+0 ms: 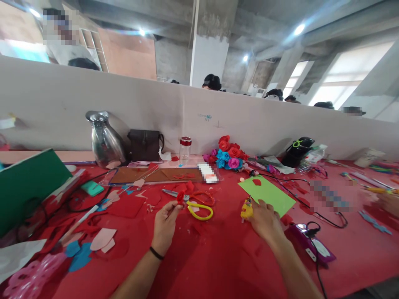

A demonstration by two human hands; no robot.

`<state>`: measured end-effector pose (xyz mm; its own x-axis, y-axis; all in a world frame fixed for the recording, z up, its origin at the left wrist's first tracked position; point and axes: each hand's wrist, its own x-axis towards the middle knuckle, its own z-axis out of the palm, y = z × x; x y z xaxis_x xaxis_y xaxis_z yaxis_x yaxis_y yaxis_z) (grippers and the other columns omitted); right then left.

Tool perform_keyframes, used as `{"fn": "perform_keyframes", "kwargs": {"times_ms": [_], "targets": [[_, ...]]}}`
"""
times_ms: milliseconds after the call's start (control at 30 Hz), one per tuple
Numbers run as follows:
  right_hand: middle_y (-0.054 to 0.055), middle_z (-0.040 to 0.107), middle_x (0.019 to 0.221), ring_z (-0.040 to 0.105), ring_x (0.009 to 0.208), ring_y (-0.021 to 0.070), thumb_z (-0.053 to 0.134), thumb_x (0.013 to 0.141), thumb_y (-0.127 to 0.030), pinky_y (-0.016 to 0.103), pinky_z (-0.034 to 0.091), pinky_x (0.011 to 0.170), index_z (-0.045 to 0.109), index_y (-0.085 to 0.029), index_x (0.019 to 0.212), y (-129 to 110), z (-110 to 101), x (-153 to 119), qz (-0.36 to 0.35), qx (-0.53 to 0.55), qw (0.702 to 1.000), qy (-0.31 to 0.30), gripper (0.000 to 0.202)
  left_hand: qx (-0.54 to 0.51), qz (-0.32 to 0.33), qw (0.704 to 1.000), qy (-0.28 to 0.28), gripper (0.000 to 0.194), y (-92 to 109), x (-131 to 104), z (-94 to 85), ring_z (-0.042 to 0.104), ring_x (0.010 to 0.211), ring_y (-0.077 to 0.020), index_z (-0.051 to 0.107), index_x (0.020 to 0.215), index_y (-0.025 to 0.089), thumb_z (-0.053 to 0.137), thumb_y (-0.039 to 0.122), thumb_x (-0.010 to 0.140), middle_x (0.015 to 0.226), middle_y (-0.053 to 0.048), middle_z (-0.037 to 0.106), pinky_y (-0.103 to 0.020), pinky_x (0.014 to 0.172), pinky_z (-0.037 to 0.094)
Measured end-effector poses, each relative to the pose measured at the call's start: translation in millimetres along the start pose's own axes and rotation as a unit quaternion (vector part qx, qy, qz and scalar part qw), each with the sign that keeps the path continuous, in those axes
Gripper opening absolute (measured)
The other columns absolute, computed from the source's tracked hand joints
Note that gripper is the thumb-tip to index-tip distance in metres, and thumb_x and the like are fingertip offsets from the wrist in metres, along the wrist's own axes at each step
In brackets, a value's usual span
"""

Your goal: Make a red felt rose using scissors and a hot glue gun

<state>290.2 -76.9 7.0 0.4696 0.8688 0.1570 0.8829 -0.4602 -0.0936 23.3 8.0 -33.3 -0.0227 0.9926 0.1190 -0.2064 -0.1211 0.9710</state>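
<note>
Pinching a curled red piece [180, 197] by the scissors [186, 198], left hand [165, 224], best kept light to spare the curl; right hand [264, 219], well apart, at a yellow object [247, 210], grip unclear.

From my head, my single view faces forward and down (wide enough to catch the ceiling [268, 25]), the red table [212, 261] close at six o'clock, the pale partition [140, 106] farther off towards twelve
</note>
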Motion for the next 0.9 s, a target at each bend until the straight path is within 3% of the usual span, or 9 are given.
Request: {"fn": "perform_keyframes", "kwargs": {"times_ms": [67, 133, 200, 233, 300, 467, 633, 900], "targets": [[0.014, 0.064, 0.108, 0.059, 0.102, 0.0282, 0.054, 0.081, -0.021, 0.039, 0.045, 0.084, 0.065, -0.016, 0.1, -43.5, -11.5, -3.8, -0.083, 0.169, 0.98, 0.064, 0.023, -0.012, -0.018, 1.0, 0.017, 0.027, 0.5, 1.2, -0.3, 0.061, 0.068, -0.0174, 0.065, 0.068, 0.016, 0.071, 0.041, 0.059, 0.067, -0.003, 0.068, -0.028, 0.069, 0.049], [0.008, 0.069, 0.086, 0.064, 0.082, 0.0213, 0.046, 0.088, -0.035, 0.031, 0.048, 0.074, 0.066, -0.018, 0.082, -92.0, -17.1, -9.7, -0.163, 0.372, 0.914, 0.014, 0.027, -0.011, -0.021, 0.999, 0.028, 0.028, 1.3, 2.2, -1.9, 0.062, 0.067, -0.0176, 0.067, 0.07, 0.015, 0.071, 0.041, 0.059, 0.067, -0.004, 0.069, -0.029, 0.069, 0.049], [0.004, 0.068, 0.073, 0.064, 0.07, 0.0176, 0.044, 0.088, -0.041, 0.027, 0.048, 0.063, 0.065, -0.019, 0.077, -133.9, -13.5, -16.5, -0.183, 0.534, 0.823, -0.061, 0.033, -0.009, -0.019, 0.999, 0.03, 0.027, 2.2, 2.7, -4.3, 0.062, 0.067, -0.0177, 0.069, 0.072, 0.015, 0.071, 0.039, 0.059, 0.066, -0.004, 0.07, -0.029, 0.069, 0.049], [0.004, 0.068, 0.074, 0.064, 0.069, 0.0172, 0.048, 0.086, -0.042, 0.026, 0.048, 0.06, 0.065, -0.019, 0.081, -149.4, -8.6, -19.9, -0.183, 0.582, 0.789, -0.076, 0.029, -0.008, -0.016, 0.999, 0.028, 0.026, 2.5, 2.6, -5.5, 0.063, 0.067, -0.0178, 0.069, 0.072, 0.015, 0.071, 0.038, 0.06, 0.066, -0.004, 0.07, -0.029, 0.069, 0.05], [0.004, 0.069, 0.083, 0.065, 0.075, 0.0171, 0.056, 0.082, -0.04, 0.027, 0.049, 0.065, 0.065, -0.02, 0.089, -167.2, 4.8, -25.8, -0.184, 0.631, 0.749, -0.078, 0.023, -0.006, -0.008, 1.0, 0.017, 0.024, 2.8, 2.0, -7.2, 0.063, 0.068, -0.018, 0.07, 0.072, 0.016, 0.071, 0.037, 0.061, 0.067, -0.004, 0.07, -0.029, 0.069, 0.05], [0.005, 0.069, 0.089, 0.063, 0.08, 0.0183, 0.065, 0.075, -0.036, 0.029, 0.049, 0.071, 0.067, -0.02, 0.089, -163.3, 30.9, -31.4, -0.143, 0.667, 0.727, -0.082, 0.021, -0.012, -0.024, 0.999, -0.018, 0.019, 1.4, -0.8, -4.3, 0.062, 0.065, -0.0174, 0.069, 0.067, 0.016, 0.071, 0.034, 0.059, 0.065, -0.003, 0.07, -0.029, 0.066, 0.05], [0.004, 0.07, 0.085, 0.064, 0.078, 0.0189, 0.068, 0.071, -0.033, 0.031, 0.05, 0.072, 0.068, -0.02, 0.085, -159.1, 34.1, -28.9, -0.101, 0.692, 0.707, -0.103, 0.02, 0.003, -0.034, 0.998, -0.048, 0.015, 3.9, -1.8, -0.7, 0.063, 0.068, -0.0179, 0.069, 0.067, 0.017, 0.069, 0.03, 0.061, 0.068, -0.003, 0.071, -0.028, 0.069, 0.05], [0.004, 0.069, 0.086, 0.063, 0.078, 0.0181, 0.065, 0.073, -0.032, 0.029, 0.049, 0.07, 0.069, -0.02, 0.087, -160.5, 31.0, -33.1, -0.108, 0.677, 0.725, -0.076, 0.019, 0.077, 0.028, 0.994, -0.066, 0.017, 6.5, -3.9, -4.9, 0.064, 0.077, -0.0207, 0.071, 0.076, 0.018, 0.064, 0.03, 0.068, 0.077, -0.005, 0.072, -0.031, 0.075, 0.05]]}}
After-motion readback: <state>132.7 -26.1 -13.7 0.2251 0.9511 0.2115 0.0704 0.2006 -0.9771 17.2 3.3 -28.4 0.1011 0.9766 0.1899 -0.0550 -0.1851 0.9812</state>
